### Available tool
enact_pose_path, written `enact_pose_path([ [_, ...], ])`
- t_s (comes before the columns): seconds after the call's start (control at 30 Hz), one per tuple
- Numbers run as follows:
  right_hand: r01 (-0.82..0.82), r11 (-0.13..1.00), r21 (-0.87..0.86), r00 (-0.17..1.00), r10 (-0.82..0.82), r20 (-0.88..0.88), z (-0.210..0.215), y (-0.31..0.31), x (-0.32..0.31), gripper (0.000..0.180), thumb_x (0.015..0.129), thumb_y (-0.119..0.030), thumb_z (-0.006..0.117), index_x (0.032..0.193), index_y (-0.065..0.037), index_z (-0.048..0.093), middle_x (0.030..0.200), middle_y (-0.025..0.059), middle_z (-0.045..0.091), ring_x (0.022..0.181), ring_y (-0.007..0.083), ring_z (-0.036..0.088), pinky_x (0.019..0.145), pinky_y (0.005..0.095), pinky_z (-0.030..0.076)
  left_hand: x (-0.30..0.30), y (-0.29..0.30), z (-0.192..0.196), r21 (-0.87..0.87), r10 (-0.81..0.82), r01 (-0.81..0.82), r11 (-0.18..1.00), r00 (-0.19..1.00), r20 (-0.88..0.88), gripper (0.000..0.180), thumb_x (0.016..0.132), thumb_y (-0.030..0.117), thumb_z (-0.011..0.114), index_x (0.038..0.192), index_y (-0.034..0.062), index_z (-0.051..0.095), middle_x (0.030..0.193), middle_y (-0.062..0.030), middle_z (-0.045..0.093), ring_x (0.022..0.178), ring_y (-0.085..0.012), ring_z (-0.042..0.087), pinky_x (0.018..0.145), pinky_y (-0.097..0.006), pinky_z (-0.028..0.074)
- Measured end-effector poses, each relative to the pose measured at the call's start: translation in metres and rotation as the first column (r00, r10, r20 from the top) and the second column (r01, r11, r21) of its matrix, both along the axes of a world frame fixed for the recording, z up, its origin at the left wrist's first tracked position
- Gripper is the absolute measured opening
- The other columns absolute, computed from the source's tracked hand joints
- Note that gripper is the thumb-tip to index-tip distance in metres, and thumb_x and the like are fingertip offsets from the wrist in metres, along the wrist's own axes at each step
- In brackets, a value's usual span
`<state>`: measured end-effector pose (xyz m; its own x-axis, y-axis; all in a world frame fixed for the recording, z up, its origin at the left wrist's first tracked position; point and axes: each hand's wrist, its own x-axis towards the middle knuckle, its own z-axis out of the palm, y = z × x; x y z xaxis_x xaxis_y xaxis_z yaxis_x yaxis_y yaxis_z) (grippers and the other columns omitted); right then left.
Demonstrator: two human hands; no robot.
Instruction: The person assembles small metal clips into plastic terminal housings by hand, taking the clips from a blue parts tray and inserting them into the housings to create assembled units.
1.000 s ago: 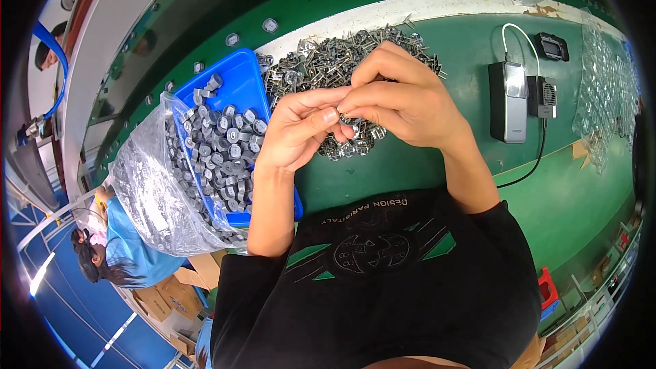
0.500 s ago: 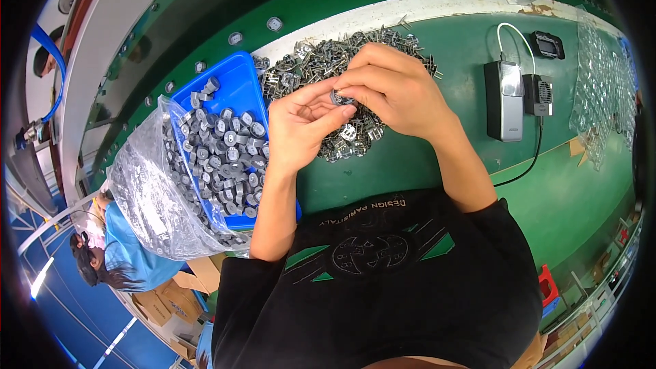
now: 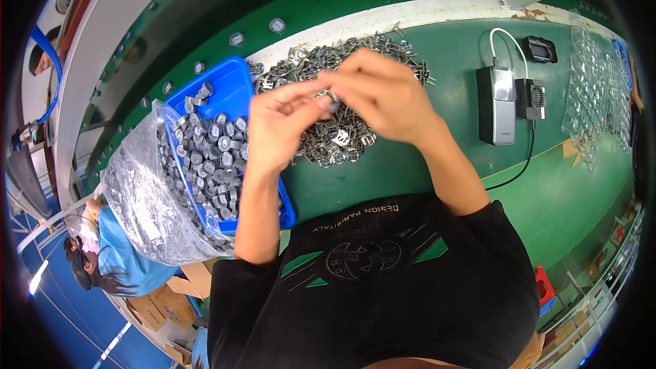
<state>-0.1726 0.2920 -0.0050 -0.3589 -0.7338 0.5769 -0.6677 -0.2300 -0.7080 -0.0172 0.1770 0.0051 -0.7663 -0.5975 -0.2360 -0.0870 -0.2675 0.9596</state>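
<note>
My left hand [image 3: 277,126] and my right hand [image 3: 386,96] meet above a heap of small metal parts with prongs [image 3: 331,154]. Pinched between the fingertips of both is a small grey round part [image 3: 331,105], mostly covered by the fingers and blurred. The left thumb presses on it from below, and the right fingers close over it from the other side. Beside my left wrist stands a blue tray [image 3: 229,72] with many small grey round caps [image 3: 208,160] in it.
A clear plastic bag [image 3: 140,191] lies over the tray's left side. Behind the heap, a white rail [image 3: 430,10] borders a green belt [image 3: 294,3] carrying spaced parts. To the right are a grey-black box with a cable [image 3: 497,106], a black adapter [image 3: 531,99] and bubble wrap [image 3: 591,89].
Both hands have shifted a little to the left, and the fingers have moved around the small grey part, which is now more hidden. The whole view has turned slightly.
</note>
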Motion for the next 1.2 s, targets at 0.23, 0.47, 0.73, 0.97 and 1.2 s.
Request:
enact_pose_path([
  [0.23, 0.385, 0.892, 0.239, 0.91, -0.324, -0.258, -0.027, 0.016, -0.075, 0.032, 0.084, 0.003, 0.058, 0.11, -0.01, 0.071, 0.104, 0.0037, 0.064, 0.096, 0.0264, 0.061, 0.082, 0.0377, 0.052, -0.065, -0.115, -0.007, -0.588, 0.125, 0.06, 0.807, 0.955, 0.27, 0.028, 0.084, 0.013, 0.072, 0.109, 0.0021, 0.073, 0.084, -0.0079, 0.072, 0.08, -0.0137, 0.067, 0.075, -0.026, 0.052],
  [0.47, 0.307, 0.884, 0.353, 0.944, -0.234, -0.234, -0.047, 0.01, -0.083, 0.024, 0.084, -0.002, 0.062, 0.104, -0.009, 0.072, 0.096, 0.0074, 0.062, 0.094, 0.0288, 0.059, 0.085, 0.0399, 0.051, -0.087, -0.204, -0.068, -0.72, 0.281, 0.115, 0.685, 0.869, 0.406, 0.023, 0.081, 0.02, 0.072, 0.103, 0.0104, 0.076, 0.095, -0.0115, 0.074, 0.089, -0.0232, 0.071, 0.081, -0.032, 0.053],
  [0.73, 0.341, 0.795, 0.501, 0.94, -0.283, -0.189, -0.042, 0.019, -0.084, 0.022, 0.08, 0.001, 0.061, 0.099, -0.005, 0.071, 0.095, 0.0119, 0.056, 0.092, 0.0323, 0.06, 0.082, 0.0431, 0.051, -0.08, -0.143, -0.032, -0.881, -0.033, 0.403, 0.249, 0.913, 0.408, 0.038, 0.073, 0.0, 0.066, 0.11, 0.0098, 0.073, 0.11, -0.0155, 0.06, 0.109, -0.0331, 0.056, 0.096, -0.04, 0.047],
  [0.97, 0.467, 0.765, 0.444, 0.884, -0.417, -0.212, -0.028, 0.023, -0.082, 0.017, 0.077, 0.0, 0.067, 0.093, -0.004, 0.071, 0.089, 0.0135, 0.057, 0.076, 0.0325, 0.063, 0.073, 0.0434, 0.052, -0.076, -0.138, -0.037, -0.887, 0.019, 0.428, 0.173, 0.899, 0.438, 0.037, 0.076, 0.009, 0.068, 0.112, 0.0072, 0.071, 0.106, -0.0139, 0.066, 0.1, -0.0307, 0.061, 0.093, -0.039, 0.049],
  [1.2, 0.125, 0.992, -0.018, 0.935, -0.112, 0.336, -0.01, 0.003, -0.039, 0.014, 0.081, -0.004, 0.076, 0.095, -0.004, 0.073, 0.088, 0.0041, 0.068, 0.069, 0.0105, 0.06, 0.059, 0.023, 0.047, -0.063, -0.061, 0.002, -0.87, -0.033, 0.356, 0.341, 0.929, 0.368, 0.034, 0.076, 0.009, 0.069, 0.11, 0.0045, 0.071, 0.097, -0.0153, 0.069, 0.086, -0.0282, 0.064, 0.08, -0.039, 0.053],
])
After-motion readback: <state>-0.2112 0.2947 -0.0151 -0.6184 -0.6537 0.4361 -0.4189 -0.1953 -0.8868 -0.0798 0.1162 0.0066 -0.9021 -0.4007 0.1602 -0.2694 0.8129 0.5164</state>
